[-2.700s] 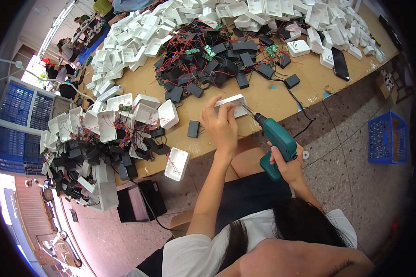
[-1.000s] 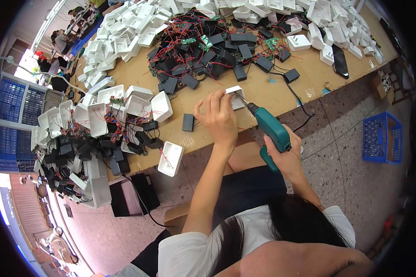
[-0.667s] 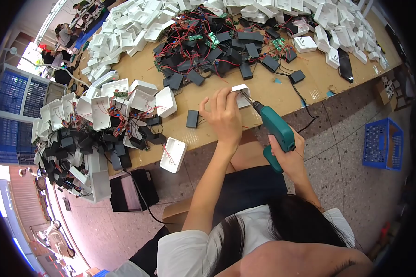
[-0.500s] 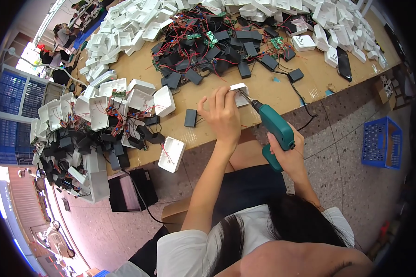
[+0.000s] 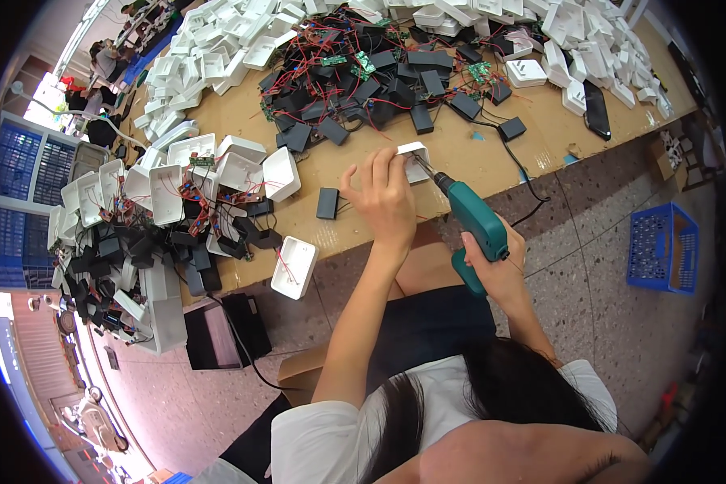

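Observation:
My right hand is closed round the handle of a green electric screwdriver. Its bit points up and to the left, the tip reaching into a small white plastic housing near the table's front edge. My left hand grips the housing's left side, fingers bent over its rim; what lies inside is mostly hidden. Just left of that hand a black rectangular block rests on the table. A white open case with red wires in it sits at the front edge, further left.
Black blocks with red wires and green boards form a pile at the back middle. White housings are heaped behind, and more cases crowd the left. A black phone lies at the right; a blue crate stands on the floor.
The whole view has shifted slightly. Both hands, the screwdriver and the white housing keep nearly the same positions relative to each other.

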### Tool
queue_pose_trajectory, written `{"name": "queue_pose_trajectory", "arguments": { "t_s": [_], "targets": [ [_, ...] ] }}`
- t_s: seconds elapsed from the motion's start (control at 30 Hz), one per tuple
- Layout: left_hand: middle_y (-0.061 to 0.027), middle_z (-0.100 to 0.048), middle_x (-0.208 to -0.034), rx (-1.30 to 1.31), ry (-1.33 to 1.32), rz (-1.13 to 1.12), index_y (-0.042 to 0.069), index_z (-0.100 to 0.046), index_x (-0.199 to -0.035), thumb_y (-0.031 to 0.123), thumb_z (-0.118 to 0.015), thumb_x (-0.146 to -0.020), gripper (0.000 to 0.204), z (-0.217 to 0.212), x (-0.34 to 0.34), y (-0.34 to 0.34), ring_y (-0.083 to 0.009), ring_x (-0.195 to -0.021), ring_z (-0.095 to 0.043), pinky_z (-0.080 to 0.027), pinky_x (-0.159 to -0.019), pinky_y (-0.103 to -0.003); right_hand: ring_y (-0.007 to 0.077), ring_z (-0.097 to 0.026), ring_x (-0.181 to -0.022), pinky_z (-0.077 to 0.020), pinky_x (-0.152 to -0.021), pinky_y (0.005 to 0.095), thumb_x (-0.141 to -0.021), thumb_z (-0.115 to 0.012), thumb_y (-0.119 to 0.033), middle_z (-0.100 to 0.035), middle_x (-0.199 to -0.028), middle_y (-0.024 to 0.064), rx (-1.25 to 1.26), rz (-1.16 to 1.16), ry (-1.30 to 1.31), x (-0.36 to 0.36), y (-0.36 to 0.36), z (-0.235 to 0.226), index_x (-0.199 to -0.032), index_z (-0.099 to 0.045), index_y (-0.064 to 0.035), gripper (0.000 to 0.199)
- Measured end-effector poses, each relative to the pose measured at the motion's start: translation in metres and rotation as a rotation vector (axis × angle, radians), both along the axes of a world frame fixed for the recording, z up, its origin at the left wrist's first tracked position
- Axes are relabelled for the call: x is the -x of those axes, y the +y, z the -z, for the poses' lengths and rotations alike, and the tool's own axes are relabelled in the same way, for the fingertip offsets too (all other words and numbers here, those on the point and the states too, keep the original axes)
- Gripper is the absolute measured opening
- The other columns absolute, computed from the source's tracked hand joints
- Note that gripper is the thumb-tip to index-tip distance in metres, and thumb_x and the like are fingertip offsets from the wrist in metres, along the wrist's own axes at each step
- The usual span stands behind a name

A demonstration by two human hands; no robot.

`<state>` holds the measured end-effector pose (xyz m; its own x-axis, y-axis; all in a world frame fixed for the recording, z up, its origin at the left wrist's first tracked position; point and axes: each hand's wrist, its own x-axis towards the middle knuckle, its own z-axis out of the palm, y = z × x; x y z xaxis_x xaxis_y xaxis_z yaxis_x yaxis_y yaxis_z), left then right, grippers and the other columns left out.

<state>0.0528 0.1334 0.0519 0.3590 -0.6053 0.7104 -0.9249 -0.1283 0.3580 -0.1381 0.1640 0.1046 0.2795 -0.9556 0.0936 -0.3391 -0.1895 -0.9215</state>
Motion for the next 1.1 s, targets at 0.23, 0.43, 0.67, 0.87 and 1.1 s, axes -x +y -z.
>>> {"name": "queue_pose_trajectory", "arguments": {
  "t_s": [0.23,0.43,0.67,0.87,1.1],
  "targets": [
    [0.0019,-0.07,-0.109,-0.016,-0.013,-0.006,0.011,-0.074,-0.093,0.008,-0.077,-0.085,0.009,-0.003,0.001,0.005,-0.0159,-0.108,-0.065,-0.032,-0.108,-0.042,0.0223,-0.064,-0.071,-0.0503,-0.065,0.0323,-0.091,-0.075,-0.005,-0.064,-0.086,0.0124,0.047,-0.002,-0.091,0.006,0.006,0.014,-0.098,-0.066,0.0044,0.015],
    [0.0015,-0.07,-0.11,-0.01,-0.023,-0.005,0.01,-0.074,-0.094,0.007,-0.077,-0.085,0.01,-0.003,0.001,0.012,-0.0158,-0.109,-0.065,-0.032,-0.108,-0.043,0.0115,-0.064,-0.065,-0.0528,-0.062,0.0268,-0.094,-0.071,-0.003,-0.07,-0.092,0.0088,-0.161,-0.003,-0.245,0.017,0.023,-0.001,-0.104,-0.069,0.0059,0.013],
    [0.0014,-0.069,-0.11,-0.001,-0.021,0.004,0.009,-0.074,-0.094,0.005,-0.076,-0.083,0.012,-0.009,0.012,0.018,-0.0155,-0.111,-0.065,-0.032,-0.109,-0.044,0.016,-0.064,-0.069,-0.055,-0.064,0.0321,-0.103,-0.06,-0.007,-0.069,-0.12,0.0189,-0.158,-0.025,-0.315,0.056,0.041,0.004,-0.129,-0.056,0.0075,0.03],
    [0.0014,-0.069,-0.112,0.0,-0.021,0.009,0.009,-0.074,-0.094,0.004,-0.075,-0.082,0.014,-0.018,0.034,0.035,-0.0155,-0.113,-0.065,-0.032,-0.11,-0.046,0.017,-0.064,-0.069,-0.0546,-0.062,0.0325,-0.103,-0.059,-0.007,-0.069,-0.119,0.0191,-0.121,-0.04,-0.325,0.085,0.06,-0.013,-0.128,-0.057,0.0068,0.029],
    [-0.0005,-0.069,-0.116,0.034,-0.002,0.13,0.013,-0.074,-0.097,0.011,-0.08,-0.081,0.018,-0.05,0.058,0.073,-0.0213,-0.12,-0.062,-0.033,-0.11,-0.049,0.0168,-0.064,-0.068,-0.054,-0.062,0.0319,-0.103,-0.059,-0.007,-0.069,-0.118,0.018,-0.096,-0.054,-0.314,0.124,0.094,-0.032,-0.128,-0.057,0.0059,0.029]
  ]
}}
